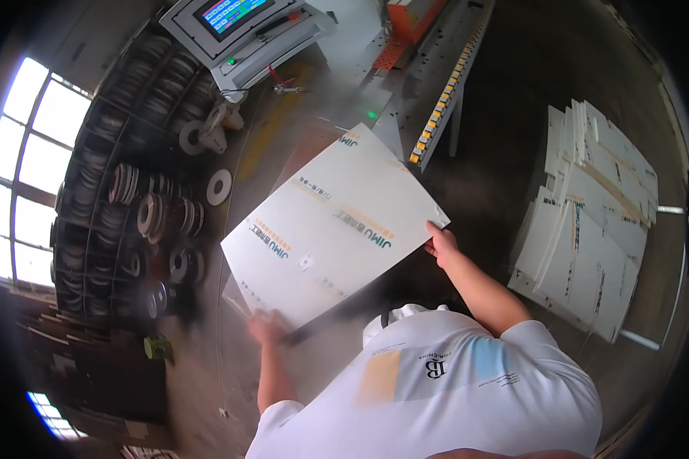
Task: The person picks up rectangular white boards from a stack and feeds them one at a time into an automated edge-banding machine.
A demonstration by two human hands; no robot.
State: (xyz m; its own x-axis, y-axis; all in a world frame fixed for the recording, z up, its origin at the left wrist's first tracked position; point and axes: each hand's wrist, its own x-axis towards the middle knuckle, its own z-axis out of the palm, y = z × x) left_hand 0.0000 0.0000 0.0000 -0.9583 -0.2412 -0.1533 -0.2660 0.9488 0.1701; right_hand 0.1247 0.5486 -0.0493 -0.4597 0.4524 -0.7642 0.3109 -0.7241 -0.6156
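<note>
Head view, item by item; clock positions taken from the picture's centre unless noted.

White panel (325, 203): one, flat, four-cornered, printed in green, orange and dark markings; at centre, set aslant, its long sides running from lower left to upper right.

Right hand (442, 245): at the panel's 3 o'clock corner; closed on it, thumb near the upper face, other fingers curled at the edge.

Left hand (266, 327): at the panel's 7 o'clock edge, touching or just beside it; blurred, so how far the fingers close cannot be told.

Shirt (467, 382): white, with coloured print, 5 o'clock.

Console (241, 38): grey, lit screen, 11 o'clock.

Roller rail (445, 97): yellow and black, 1 o'clock, beyond the panel.

Orange machine part (415, 21): between 12 and 1 o'clock.

Stack of white boards (589, 222): 3 o'clock, well apart from the right hand.

Rack of rolls (134, 164): 10 o'clock.

Green container (158, 348): 8 o'clock.
</note>
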